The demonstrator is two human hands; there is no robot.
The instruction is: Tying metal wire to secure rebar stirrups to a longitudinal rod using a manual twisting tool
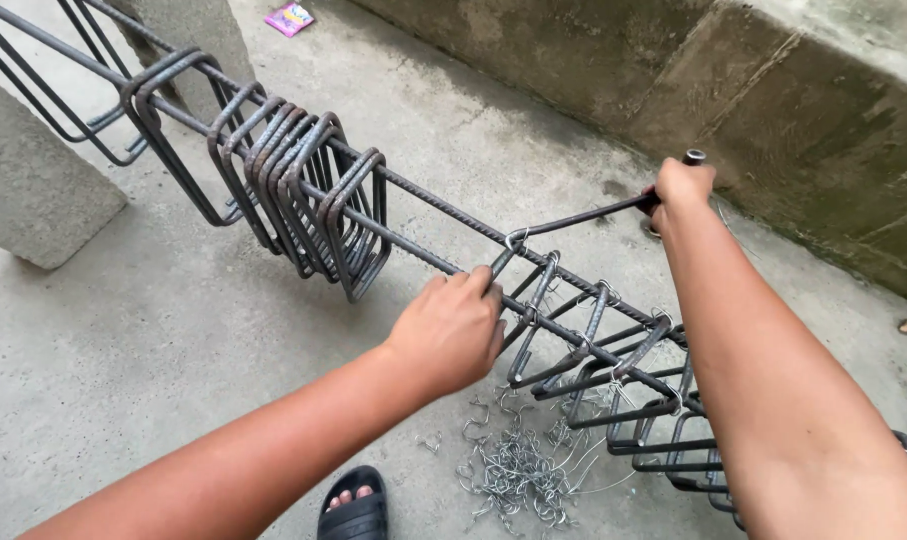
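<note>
Your left hand [451, 330] sits at centre frame, fingers curled down over a long rebar [423, 255] and the nearest stirrup [500, 262]; the grip looks closed, though the fingertips are hidden behind the bars. Your right hand [681, 186], at 2 o'clock from the left, is fisted shut around the handle of a hook tool [583, 215]. The tool's thin shaft runs toward 8 o'clock from that fist, and its tip meets a wire tie [514, 238] at the joint of rebar and stirrup, just at 1 o'clock of your left knuckles.

The rebar cage runs diagonally from 10 o'clock to 4 o'clock across the frame. Tied stirrups [613, 360] stand spaced along it at 4 o'clock from your left hand, each with a pale wire knot at the top bar. Loose stirrups [313, 195] hang bunched together on the rebars at 10 o'clock from that hand, touching one another; two more hang apart farther up the bars.

A pile of cut wire pieces [518, 470] lies on the concrete floor [173, 330] at 6 o'clock, under the cage. Your sandalled foot [354, 505] shows at the bottom edge, just at 9 o'clock of the pile. A concrete block [33, 190] stands at the left edge, supporting the far rebars. A low concrete wall [773, 110] fills the upper right. A small pink wrapper [289, 17] lies on the floor at 12 o'clock.
</note>
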